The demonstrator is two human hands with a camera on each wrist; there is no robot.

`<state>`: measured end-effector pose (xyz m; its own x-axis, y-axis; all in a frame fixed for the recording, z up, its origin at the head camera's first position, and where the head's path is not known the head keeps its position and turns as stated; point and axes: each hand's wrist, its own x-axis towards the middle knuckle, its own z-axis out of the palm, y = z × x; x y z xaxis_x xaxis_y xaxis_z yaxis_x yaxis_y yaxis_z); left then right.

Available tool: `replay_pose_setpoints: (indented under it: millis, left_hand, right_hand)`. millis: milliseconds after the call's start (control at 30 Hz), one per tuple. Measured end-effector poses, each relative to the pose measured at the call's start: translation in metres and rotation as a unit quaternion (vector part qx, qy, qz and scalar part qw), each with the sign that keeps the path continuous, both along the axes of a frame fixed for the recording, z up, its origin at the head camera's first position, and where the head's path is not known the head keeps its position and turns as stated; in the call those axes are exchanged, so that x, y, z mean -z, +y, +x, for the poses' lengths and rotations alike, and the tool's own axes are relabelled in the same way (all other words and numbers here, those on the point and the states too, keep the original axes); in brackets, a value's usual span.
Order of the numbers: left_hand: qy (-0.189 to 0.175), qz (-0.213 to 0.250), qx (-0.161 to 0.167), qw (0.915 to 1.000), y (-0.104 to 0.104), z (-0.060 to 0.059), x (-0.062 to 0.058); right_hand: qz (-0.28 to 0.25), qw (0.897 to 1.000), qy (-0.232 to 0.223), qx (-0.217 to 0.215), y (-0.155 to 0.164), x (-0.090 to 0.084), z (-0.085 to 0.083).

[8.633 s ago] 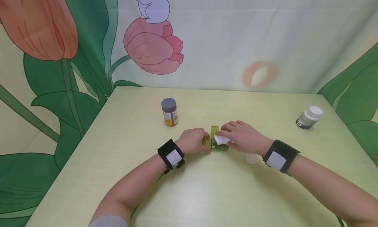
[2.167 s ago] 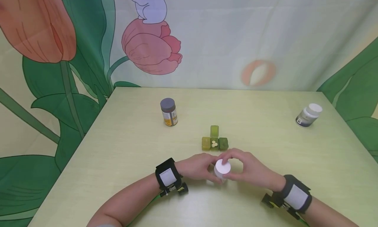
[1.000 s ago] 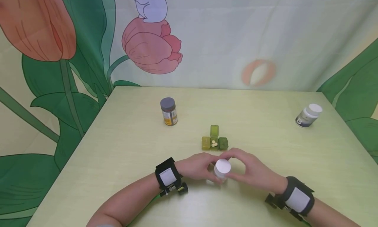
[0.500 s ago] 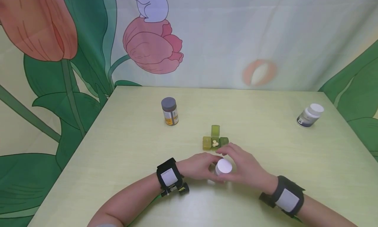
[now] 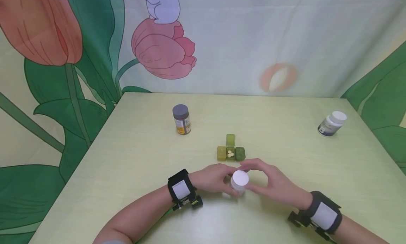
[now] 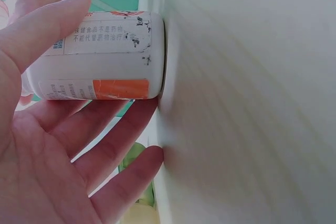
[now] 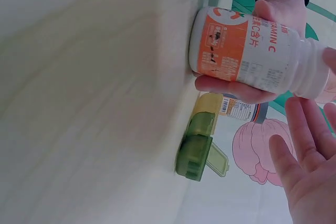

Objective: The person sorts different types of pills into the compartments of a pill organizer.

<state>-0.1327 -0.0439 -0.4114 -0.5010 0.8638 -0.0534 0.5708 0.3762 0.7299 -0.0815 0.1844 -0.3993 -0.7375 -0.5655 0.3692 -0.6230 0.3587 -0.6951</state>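
A white bottle (image 5: 238,183) with an orange label (image 7: 247,51) stands on the table in front of me, its white cap on. My left hand (image 5: 223,179) grips its body, thumb on one side and fingers on the other (image 6: 100,61). My right hand (image 5: 250,175) arches round the cap with fairly straight, spread fingers (image 7: 299,156); whether they touch it I cannot tell. Just beyond lies a green pill box (image 5: 230,153) with its middle lid up and pale tablets inside.
A grey-lidded bottle (image 5: 181,119) stands at the back left of the table (image 5: 142,159). A white-capped bottle (image 5: 331,124) sits near the right edge. A flower-printed curtain hangs behind.
Both hands came back from the pill box with the bottle. In the last half second my right wrist swung out to the right and its fingers loosened round the cap.
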Motion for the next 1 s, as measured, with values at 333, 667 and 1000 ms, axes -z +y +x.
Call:
replay_pose_setpoints:
  millis: [333, 667, 1000]
  left_hand:
    - [0.004, 0.003, 0.003, 1.0000, 0.001, 0.000, 0.002]
    - [0.004, 0.001, 0.002, 1.0000, 0.001, -0.001, 0.002]
    - [-0.005, 0.005, -0.004, 1.0000, 0.000, -0.001, 0.002]
  right_hand:
    - [0.025, 0.997, 0.072, 0.020, -0.008, 0.003, -0.010]
    - [0.028, 0.986, 0.161, -0.019, -0.018, 0.005, -0.013]
    - [0.034, 0.997, 0.007, -0.065, -0.006, -0.006, -0.007]
